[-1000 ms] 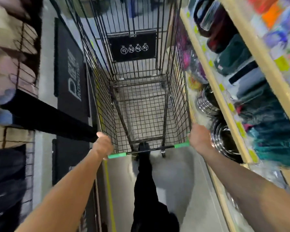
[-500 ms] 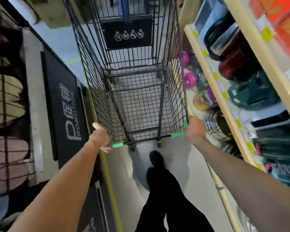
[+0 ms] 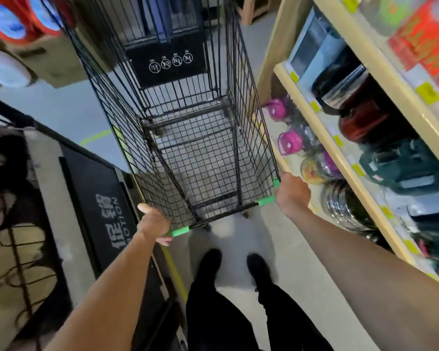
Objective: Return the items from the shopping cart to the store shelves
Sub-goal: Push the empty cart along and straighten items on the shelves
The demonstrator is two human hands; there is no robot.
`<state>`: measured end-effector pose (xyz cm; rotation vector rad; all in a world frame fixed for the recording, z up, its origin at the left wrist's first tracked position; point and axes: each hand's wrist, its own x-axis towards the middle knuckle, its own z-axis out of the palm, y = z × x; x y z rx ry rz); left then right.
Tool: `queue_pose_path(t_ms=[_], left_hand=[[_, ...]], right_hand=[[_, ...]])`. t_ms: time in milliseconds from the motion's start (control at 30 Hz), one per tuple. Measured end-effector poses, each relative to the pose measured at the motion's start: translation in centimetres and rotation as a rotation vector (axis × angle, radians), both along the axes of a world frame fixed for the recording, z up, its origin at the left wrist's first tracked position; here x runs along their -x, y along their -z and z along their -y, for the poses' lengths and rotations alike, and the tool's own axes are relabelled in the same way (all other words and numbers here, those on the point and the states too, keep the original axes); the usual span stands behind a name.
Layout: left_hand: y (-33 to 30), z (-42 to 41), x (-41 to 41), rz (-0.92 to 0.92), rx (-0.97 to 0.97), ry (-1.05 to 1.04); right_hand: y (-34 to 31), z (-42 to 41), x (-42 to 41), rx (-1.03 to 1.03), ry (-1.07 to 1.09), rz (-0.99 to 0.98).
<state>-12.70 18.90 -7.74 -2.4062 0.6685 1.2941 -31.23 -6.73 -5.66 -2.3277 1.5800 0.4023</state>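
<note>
**Empty cart, both hands on the bar, shelves on the right**

Watching this one from my desk, biggest stuff first.

The shelves (image 3: 380, 138) run up the whole right side of the aisle, light wood with yellow price tags on the front edges. They're stocked with dark bags or cases up high and, lower down, pink and clear containers (image 3: 289, 141) plus a stack of shiny metal pots (image 3: 345, 209) near my right arm. That's where returned goods would go, so hugging that side makes sense to me.

On the left there's a black promo sign (image 3: 104, 198) with white lettering, low down along the floor, and a wire rack further left. It's blurry over there, so I can't say what's hanging on it.

The shopping cart (image 3: 188, 138) sits dead centre, pointing away down the aisle, close beside the shelf edge on its right. As far as I can see through the wire, the basket has nothing in it, just floor showing through the mesh. My guess is the returning part is done, or nearly, and this is just steering the cart along.

Left hand (image 3: 153, 224) is wrapped around the near left end of the handle, right by the green grip (image 3: 180, 231), thumb sticking up. Right hand (image 3: 293, 193) is closed over the right corner of the handle next to the other green bit. One hand at each end gives the most steering leverage in a tight aisle, I reckon.

Feet in black shoes (image 3: 209, 262) are planted just behind the cart.
</note>
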Motion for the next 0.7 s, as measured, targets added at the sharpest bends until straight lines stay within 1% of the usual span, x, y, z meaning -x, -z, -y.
queue_pose_path(t_ms=[33,67,100,133,167,233,267,300,333,367,400,433,467,500,533,567,600,633,667,700], left_hand=[[0.5,-0.6,-0.7,-0.003,0.008,-0.05],[0.3,-0.6,-1.9,-0.074,-0.027,-0.14],[0.2,0.6,-2.6,-0.103,-0.058,-0.419],[0.4,0.6,-3.1,-0.118,-0.072,-0.739],[-0.2,1.1,-3.6,-0.169,-0.107,-0.681],[0.2,0.7,-3.5,-0.049,-0.124,0.139],[-1.0,0.3,-3.8,-0.071,-0.301,0.458],[-2.5,2.1,-3.5,-0.05,-0.393,0.649],[-2.5,1.7,-4.0,-0.05,-0.422,0.755],[-2.3,1.3,-5.2,-0.063,-0.43,0.707],[-1.8,1.4,-5.8,-0.043,-0.471,0.729],[0.5,1.1,-6.9,-0.004,-0.448,0.654],[2.9,0.9,-8.7,0.044,-0.451,0.686],[3.2,1.9,-9.2,0.032,-0.498,0.589],[1.5,3.9,-8.5,0.008,-0.503,0.533],[-2.1,7.5,-6.4,0.015,-0.471,0.451],[-5.1,10.3,-4.0,-0.05,-0.441,0.372],[-7.6,13.8,-1.3,-0.131,-0.353,0.335],[-8.8,17.3,1.2,-0.166,-0.281,0.393],[-9.3,20.2,3.2,-0.231,-0.185,0.383]], right_hand=[[0.0,0.0,-0.9,-0.003,-0.004,-0.015],[0.0,-0.1,-1.8,-0.02,0.006,-0.028],[-0.2,-0.1,-2.3,-0.044,0.007,-0.042],[-0.4,-0.1,-2.9,-0.062,0.012,-0.045],[-0.8,0.0,-3.2,-0.096,0.024,-0.049],[-1.6,0.1,-3.3,-0.181,0.069,-0.01],[-1.8,0.1,-3.2,-0.21,0.089,0.049],[-2.7,0.9,-2.0,-0.219,0.153,0.125],[-3.4,1.2,-1.1,-0.229,0.196,0.206],[-4.1,1.8,-0.3,-0.234,0.221,0.28],[-5.1,2.5,1.5,-0.233,0.254,0.35],[-6.3,2.9,3.3,-0.238,0.281,0.406],[-6.9,3.5,4.3,-0.236,0.281,0.456],[-8.0,3.8,5.6,-0.23,0.301,0.5],[-8.9,4.3,7.1,-0.216,0.33,0.55],[-10.1,4.4,9.5,-0.19,0.397,0.612],[-10.7,4.7,10.5,-0.169,0.425,0.662],[-11.5,4.7,11.9,-0.147,0.461,0.709],[-12.3,4.8,13.6,-0.108,0.505,0.763],[-13.2,4.6,14.5,-0.098,0.533,0.822]])
